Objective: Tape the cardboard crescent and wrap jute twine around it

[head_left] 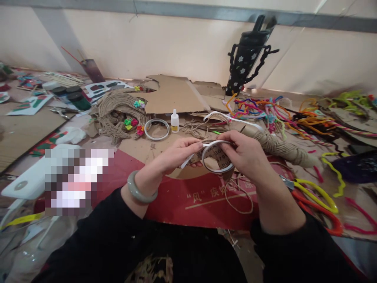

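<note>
My right hand point(242, 154) grips a thin white roll of tape point(217, 169) above a red and brown cardboard sheet point(188, 198). My left hand point(176, 155), with a grey-green bangle on the wrist, pinches the loose white strip that comes off the top of the roll. Both hands are close together in the middle of the view. Loose jute twine point(239, 196) hangs and curls below the roll.
A second tape ring point(156, 129) and a small white glue bottle point(174, 121) lie beyond my hands. Coiled jute rope work point(120, 114) sits at the left, coloured pipe cleaners point(265, 110) at the right. Yellow and red scissors point(318, 200) lie near my right arm. A black decorated bottle point(246, 59) leans on the wall.
</note>
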The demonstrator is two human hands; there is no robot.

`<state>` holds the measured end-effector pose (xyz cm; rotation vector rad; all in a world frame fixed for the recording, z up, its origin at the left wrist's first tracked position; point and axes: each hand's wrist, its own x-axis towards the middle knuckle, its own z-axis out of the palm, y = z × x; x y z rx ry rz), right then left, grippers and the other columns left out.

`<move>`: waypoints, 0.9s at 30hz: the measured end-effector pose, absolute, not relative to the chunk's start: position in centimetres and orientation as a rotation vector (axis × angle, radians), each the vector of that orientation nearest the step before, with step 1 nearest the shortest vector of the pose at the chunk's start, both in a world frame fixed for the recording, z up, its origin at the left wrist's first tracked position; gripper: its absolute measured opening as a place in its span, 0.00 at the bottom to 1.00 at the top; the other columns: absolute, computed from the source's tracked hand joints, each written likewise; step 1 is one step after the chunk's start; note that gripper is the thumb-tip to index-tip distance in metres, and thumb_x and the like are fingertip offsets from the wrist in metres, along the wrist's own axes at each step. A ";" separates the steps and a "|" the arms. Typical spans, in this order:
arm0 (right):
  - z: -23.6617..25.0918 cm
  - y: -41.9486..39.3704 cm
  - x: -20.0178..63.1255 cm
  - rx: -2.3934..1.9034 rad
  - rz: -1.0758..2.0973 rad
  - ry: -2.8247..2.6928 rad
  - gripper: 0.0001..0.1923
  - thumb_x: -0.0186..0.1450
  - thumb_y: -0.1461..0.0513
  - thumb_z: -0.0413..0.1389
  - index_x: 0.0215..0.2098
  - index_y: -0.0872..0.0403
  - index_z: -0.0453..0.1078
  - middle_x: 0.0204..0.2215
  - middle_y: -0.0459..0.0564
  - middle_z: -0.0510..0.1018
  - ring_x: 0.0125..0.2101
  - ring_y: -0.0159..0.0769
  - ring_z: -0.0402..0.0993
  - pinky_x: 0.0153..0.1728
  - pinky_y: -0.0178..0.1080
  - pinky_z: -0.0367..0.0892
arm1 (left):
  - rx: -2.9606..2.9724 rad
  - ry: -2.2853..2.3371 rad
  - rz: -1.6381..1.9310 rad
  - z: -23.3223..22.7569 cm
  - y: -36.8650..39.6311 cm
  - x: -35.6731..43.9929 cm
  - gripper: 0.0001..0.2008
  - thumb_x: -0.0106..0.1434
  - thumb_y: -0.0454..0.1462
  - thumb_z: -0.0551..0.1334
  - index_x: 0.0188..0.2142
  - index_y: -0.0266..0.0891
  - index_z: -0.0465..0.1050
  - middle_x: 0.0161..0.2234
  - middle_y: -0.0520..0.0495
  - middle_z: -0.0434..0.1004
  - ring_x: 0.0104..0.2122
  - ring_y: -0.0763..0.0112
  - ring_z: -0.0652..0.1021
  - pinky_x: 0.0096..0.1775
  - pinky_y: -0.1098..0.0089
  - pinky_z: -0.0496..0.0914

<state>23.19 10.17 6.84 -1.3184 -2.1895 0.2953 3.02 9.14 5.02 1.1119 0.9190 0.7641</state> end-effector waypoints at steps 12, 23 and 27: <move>6.7 10.2 23.6 -1.270 0.236 -2.202 0.08 0.64 0.63 0.53 0.39 0.52 0.73 0.29 0.48 0.79 0.28 0.36 0.75 0.28 0.36 0.67 | 1.206 0.996 0.842 5.7 9.0 3.1 0.06 0.65 0.34 0.57 0.33 0.33 0.70 0.22 0.53 0.72 0.20 0.82 0.71 0.24 0.80 0.65; 6.8 10.0 23.3 -1.294 0.214 -2.198 0.08 0.63 0.62 0.53 0.38 0.51 0.73 0.27 0.47 0.79 0.26 0.35 0.75 0.28 0.36 0.67 | 1.263 1.212 0.876 5.7 8.9 3.4 0.05 0.63 0.34 0.60 0.30 0.35 0.69 0.17 0.57 0.66 0.14 0.85 0.62 0.19 0.80 0.55; 6.9 10.0 23.3 -1.281 0.216 -2.220 0.08 0.63 0.63 0.53 0.37 0.52 0.73 0.27 0.47 0.80 0.26 0.35 0.74 0.27 0.35 0.66 | 1.263 1.204 0.827 5.7 8.9 3.3 0.06 0.62 0.36 0.60 0.30 0.35 0.68 0.16 0.58 0.63 0.14 0.85 0.60 0.18 0.79 0.54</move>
